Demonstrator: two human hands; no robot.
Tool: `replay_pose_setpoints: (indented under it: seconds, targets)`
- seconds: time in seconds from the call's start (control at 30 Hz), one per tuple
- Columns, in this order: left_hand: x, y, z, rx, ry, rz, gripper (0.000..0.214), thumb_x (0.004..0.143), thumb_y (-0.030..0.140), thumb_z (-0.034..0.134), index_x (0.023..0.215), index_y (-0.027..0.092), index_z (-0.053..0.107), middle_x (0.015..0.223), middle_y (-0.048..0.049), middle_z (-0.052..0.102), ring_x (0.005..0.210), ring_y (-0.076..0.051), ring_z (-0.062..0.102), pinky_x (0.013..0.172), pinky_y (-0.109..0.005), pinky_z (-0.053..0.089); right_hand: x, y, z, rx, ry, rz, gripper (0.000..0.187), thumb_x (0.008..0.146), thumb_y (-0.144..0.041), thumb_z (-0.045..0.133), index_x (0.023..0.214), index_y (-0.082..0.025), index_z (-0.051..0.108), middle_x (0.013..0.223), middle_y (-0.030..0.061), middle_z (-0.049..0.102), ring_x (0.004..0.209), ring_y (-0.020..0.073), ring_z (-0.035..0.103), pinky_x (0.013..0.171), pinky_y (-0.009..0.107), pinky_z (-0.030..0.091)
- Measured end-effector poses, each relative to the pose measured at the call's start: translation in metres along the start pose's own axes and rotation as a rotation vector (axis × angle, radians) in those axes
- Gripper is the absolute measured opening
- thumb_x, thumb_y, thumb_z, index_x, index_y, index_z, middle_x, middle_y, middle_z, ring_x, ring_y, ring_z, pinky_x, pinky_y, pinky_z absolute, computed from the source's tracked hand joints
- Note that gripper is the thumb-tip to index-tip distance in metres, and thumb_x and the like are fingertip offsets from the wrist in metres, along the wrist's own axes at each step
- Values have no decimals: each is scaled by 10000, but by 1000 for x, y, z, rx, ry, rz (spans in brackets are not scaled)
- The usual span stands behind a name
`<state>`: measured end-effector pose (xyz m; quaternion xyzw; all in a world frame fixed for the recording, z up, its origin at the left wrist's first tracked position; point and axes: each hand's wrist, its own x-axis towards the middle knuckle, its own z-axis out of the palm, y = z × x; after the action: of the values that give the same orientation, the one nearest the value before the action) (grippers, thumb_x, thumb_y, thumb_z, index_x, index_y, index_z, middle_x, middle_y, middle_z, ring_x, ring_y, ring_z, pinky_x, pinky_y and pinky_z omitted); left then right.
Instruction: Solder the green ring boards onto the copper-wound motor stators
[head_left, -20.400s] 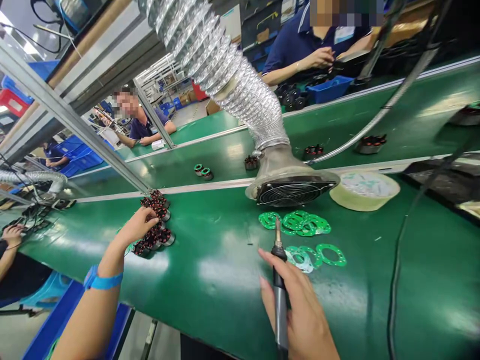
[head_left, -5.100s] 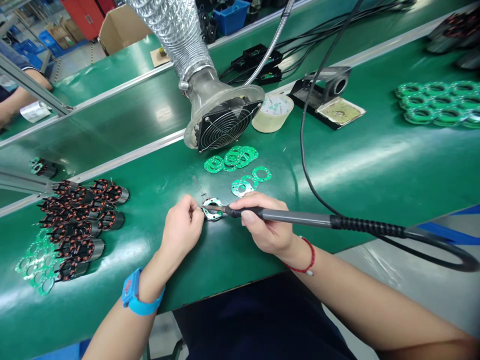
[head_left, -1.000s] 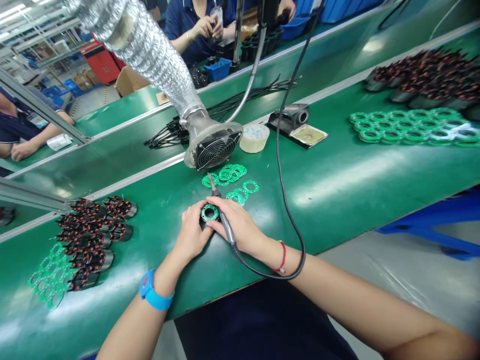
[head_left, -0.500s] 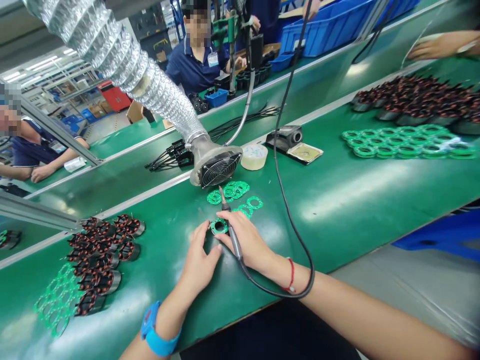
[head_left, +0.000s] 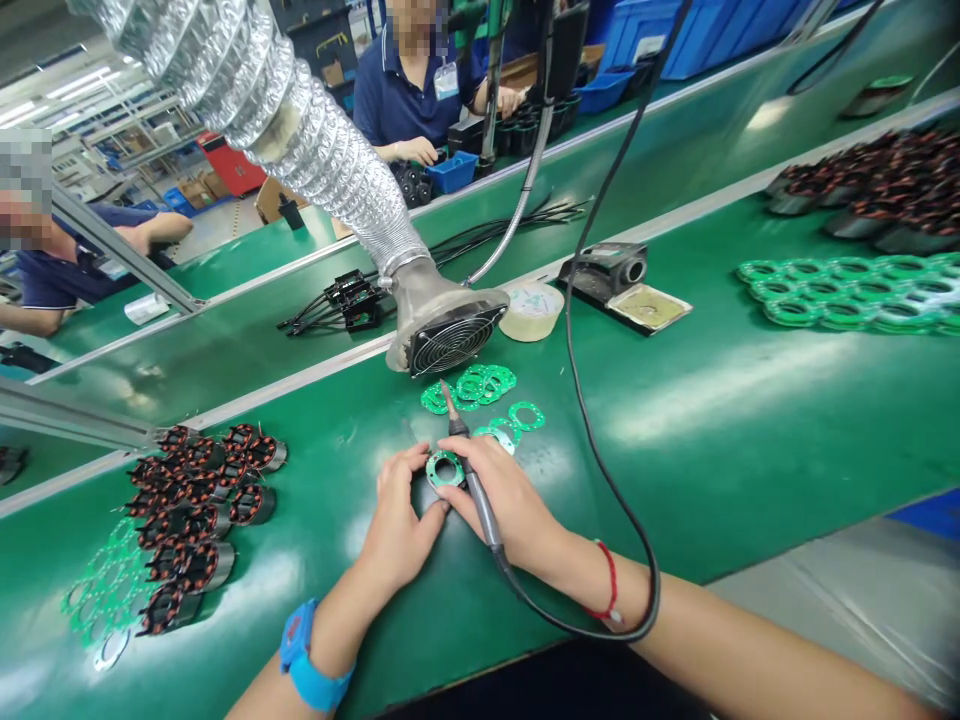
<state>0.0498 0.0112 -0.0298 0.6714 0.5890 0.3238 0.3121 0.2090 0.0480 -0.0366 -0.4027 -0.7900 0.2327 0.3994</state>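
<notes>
A small motor stator topped by a green ring board (head_left: 444,470) sits on the green bench between my hands. My left hand (head_left: 400,522) grips its left side with curled fingers. My right hand (head_left: 504,500) presses fingertips on its right side and also holds a soldering iron (head_left: 472,474) like a pen. The iron's tip points away from me, toward loose green ring boards (head_left: 480,392). Its black cable (head_left: 600,440) loops round my right wrist.
A fume extractor fan on a foil duct (head_left: 448,335) stands just behind. A tape roll (head_left: 531,310) and iron stand (head_left: 622,282) lie right of it. Copper-wound stators (head_left: 196,500) and ring boards (head_left: 101,590) lie at left, more stators (head_left: 870,195) and rings (head_left: 840,295) at far right. Other people work across the belt.
The view has shifted slightly. My left hand has curled closer round the stator; my right hand keeps the iron, tip still lifted off the board.
</notes>
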Motion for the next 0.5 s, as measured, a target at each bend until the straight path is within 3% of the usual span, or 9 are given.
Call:
replay_pose_setpoints:
  seconds: [0.33, 0.4, 0.5]
  targets:
    - [5, 7, 15, 299, 68, -23, 341, 787, 163, 558, 1113, 189, 462, 1101, -107, 583, 1027, -256, 541, 891, -428, 433, -5, 10, 6, -48, -9, -68, 396, 864, -275, 558, 1245, -228, 458, 1053, 101, 646, 929, 259, 609, 802, 452, 532]
    - [10, 4, 10, 345, 95, -61, 289, 802, 208, 580, 1072, 191, 477, 1054, -94, 597, 994, -251, 545, 866, -414, 431, -7, 11, 6, -65, 9, -77, 454, 862, -338, 570, 1280, -219, 439, 1110, 121, 630, 1000, 287, 596, 835, 488, 520]
    - [18, -6, -9, 467, 234, -145, 340, 798, 271, 624, 1088, 171, 479, 1078, -107, 596, 1034, -271, 528, 894, -431, 404, -7, 10, 0, -66, 54, -86, 456, 870, -358, 552, 1291, -223, 442, 1143, 127, 622, 1033, 293, 594, 865, 499, 508]
